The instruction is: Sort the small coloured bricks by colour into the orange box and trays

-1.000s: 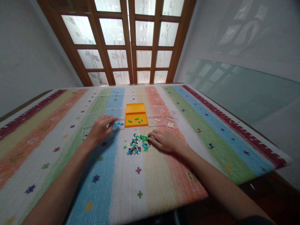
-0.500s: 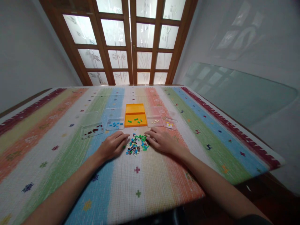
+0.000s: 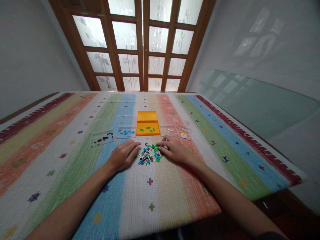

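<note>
Layout: brick pile (image 3: 147,158) between your left hand (image 3: 124,154) and right hand (image 3: 175,150).
On the tablecloth (image 3: 137,200) before you, beyond the pile: five boxes (image 3: 148,134) in a row, bricks (image 3: 148,127) in each, two left and two right of the middle one. Doors (image 3: 127,63) past the far edge.

One left hand (image 3: 122,154) and one right hand (image 3: 176,150) make two. One pile of mixed bricks (image 3: 145,157) is too jumbled to count singly. One orange box (image 3: 146,116) and four clear boxes (image 3: 125,137) make five. Four green bricks (image 3: 148,127) lie in the orange box.
</note>
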{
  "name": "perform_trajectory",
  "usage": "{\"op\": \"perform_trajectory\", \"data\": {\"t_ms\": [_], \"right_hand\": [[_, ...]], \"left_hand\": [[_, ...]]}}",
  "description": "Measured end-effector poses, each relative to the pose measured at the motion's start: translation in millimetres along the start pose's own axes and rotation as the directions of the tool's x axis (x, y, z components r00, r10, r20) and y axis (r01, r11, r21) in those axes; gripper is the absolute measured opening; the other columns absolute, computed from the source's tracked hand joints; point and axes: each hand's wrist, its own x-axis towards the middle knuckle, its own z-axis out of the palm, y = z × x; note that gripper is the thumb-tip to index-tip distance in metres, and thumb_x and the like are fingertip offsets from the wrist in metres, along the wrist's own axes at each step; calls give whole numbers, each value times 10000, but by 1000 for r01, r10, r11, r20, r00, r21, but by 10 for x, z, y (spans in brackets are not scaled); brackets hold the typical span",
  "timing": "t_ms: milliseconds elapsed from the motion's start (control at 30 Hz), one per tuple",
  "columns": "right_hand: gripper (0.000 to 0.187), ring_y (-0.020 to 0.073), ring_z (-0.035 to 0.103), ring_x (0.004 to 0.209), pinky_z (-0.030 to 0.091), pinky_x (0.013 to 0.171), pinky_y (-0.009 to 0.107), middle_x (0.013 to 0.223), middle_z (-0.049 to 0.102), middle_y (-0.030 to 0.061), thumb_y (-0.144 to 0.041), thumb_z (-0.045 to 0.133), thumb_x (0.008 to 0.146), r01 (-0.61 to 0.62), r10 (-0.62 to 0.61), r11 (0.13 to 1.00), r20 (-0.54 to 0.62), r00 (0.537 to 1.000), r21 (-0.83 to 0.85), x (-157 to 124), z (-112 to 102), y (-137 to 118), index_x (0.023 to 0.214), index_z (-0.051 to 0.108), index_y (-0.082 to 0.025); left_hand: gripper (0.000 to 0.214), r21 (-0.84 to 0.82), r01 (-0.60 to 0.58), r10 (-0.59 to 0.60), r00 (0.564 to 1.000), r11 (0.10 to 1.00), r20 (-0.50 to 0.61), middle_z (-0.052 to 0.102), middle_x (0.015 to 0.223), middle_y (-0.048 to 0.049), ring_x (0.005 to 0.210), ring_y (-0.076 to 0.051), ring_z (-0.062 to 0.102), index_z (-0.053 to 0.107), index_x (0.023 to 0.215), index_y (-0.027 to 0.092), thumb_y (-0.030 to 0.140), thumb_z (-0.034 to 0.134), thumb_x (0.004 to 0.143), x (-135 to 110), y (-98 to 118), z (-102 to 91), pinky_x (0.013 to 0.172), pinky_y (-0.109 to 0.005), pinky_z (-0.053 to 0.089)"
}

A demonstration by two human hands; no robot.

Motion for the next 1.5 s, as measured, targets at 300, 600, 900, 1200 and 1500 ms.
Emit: {"op": "perform_trajectory", "data": {"t_ms": [300,600,900,1200,1500], "right_hand": [[327,187,622,883,495,837,330,1069,639,97,-136,539,947,44,-49,998,99,994,47,90,-72,-5,1187,741,-227],[261,186,629,862,484,800,312,1018,671,92,-138,548,947,-1,-9,998,142,990,69,96,-116,-3,1098,753,-192],[169,191,625,863,479,807,331,949,695,81,-147,573,934,-39,36,994,30,999,98,119,-128,66,962,737,-177],[267,207,642,894,485,831,343,982,712,87,-93,536,911,-38,36,999,79,996,25,176,-132,64,1006,766,-189],[248,186,607,825,488,785,334,1040,662,97,-169,610,882,-41,39,999,139,990,11,150,-175,-5,1081,753,-204]], "left_hand": [[303,-20,6,-5,1000,1000,30,694,888,-81,808,-181,661,679,1102,147,256,404,1031,4,12,17,778,-308,558],[313,-1,-13,13,999,1000,34,693,889,-84,800,-177,658,668,1093,136,257,383,1043,2,8,45,768,-301,554],[316,-2,19,-19,998,1000,52,706,917,-91,833,-188,665,666,1087,142,272,381,1042,11,24,42,790,-332,566],[325,2,-14,14,999,1000,38,717,927,-97,839,-190,675,667,1078,137,278,376,1047,13,11,63,787,-320,563],[284,4,-18,18,999,1000,45,708,924,-82,834,-178,665,652,1092,152,261,395,1042,1,3,84,786,-315,558]]}}
